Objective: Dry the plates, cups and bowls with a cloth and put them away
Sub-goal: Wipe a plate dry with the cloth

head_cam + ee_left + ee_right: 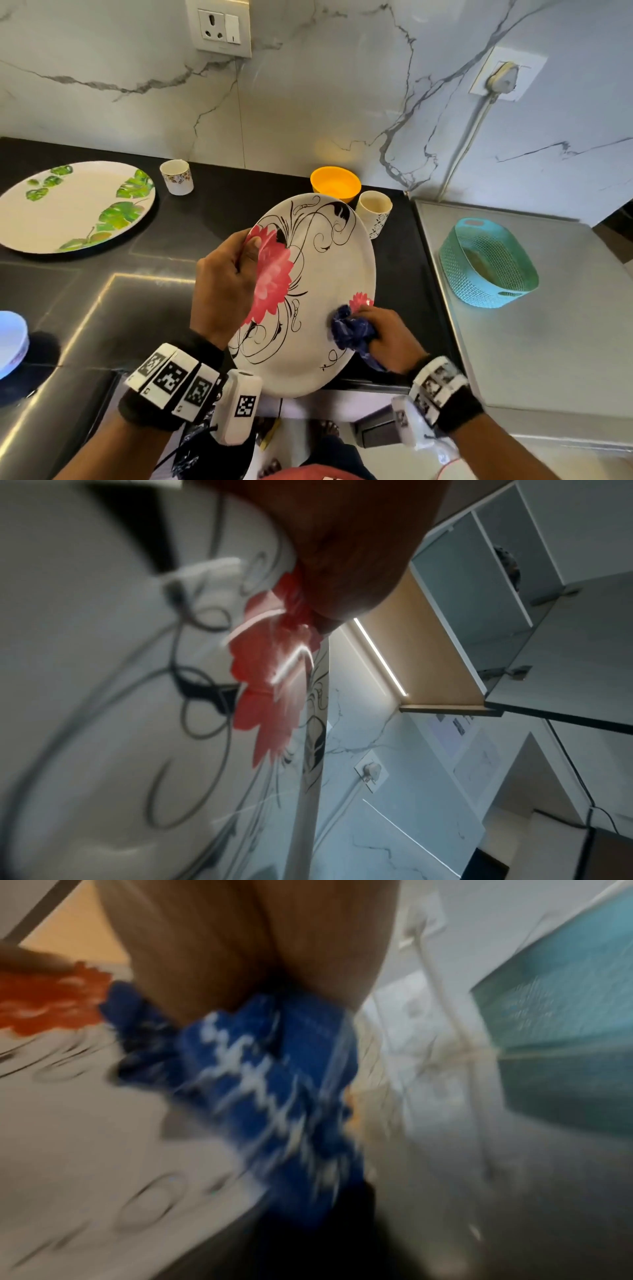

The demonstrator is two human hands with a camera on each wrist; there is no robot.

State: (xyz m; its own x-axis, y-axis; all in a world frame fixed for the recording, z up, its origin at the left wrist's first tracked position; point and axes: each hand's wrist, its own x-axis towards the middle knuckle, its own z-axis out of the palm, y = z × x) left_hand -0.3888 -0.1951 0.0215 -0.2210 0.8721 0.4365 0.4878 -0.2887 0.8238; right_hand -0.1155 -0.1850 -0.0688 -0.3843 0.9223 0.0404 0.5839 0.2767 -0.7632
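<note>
Plate (322, 274): tilted above the table's (154, 291) front edge, the left hand (226, 287) gripping its left rim, thumb on the face. Cloth (351, 330): the right hand (390, 339) is bunching it and pressing it near the plate's right rim. Bowl (335, 183) and cup (373, 212) are standing just behind; basket (486, 263) well apart.

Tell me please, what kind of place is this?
Most likely a home kitchen: a black countertop against a marble-patterned wall with a power socket, and wall cabinets overhead.

Left hand (226, 284) gripping, thumb forward; right hand (390, 337) fisted, pressing down.
</note>
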